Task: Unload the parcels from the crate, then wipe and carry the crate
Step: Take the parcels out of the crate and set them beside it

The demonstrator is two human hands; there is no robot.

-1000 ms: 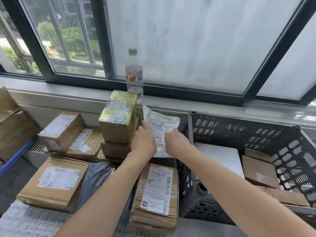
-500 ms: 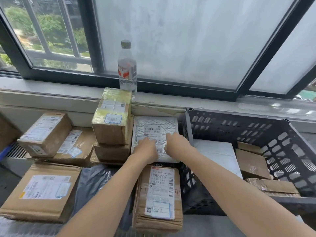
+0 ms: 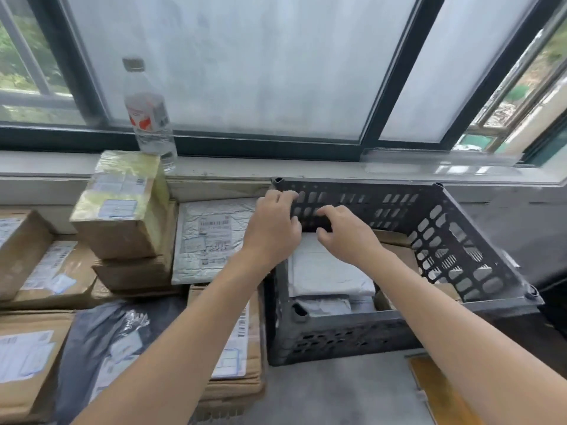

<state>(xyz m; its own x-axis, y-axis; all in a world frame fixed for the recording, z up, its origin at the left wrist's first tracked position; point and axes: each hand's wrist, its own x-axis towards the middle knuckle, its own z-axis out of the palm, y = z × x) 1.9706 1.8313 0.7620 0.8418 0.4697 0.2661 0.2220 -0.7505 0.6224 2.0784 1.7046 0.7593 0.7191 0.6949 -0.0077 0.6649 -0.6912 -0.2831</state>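
In the head view, your left hand [image 3: 273, 231] and your right hand [image 3: 348, 233] hover side by side at the far left corner of the dark crate [image 3: 460, 240]. The fingers of both are loosely bent and grip nothing. I cannot tell whether your left fingertips touch the crate's far wall.

The crate stands on the grey surface [image 3: 337, 394], with its far wall close under the window sill [image 3: 337, 170]. Inside it, a white parcel [image 3: 325, 268] lies along the left side, just below your right hand, and brown cardboard parcels [image 3: 403, 254] lie at the right.

Just outside the crate's left wall a white padded mailer [image 3: 211, 237] lies flat beside a stack of boxes [image 3: 122, 210]. A water bottle [image 3: 147, 118] stands on the sill behind the stack.
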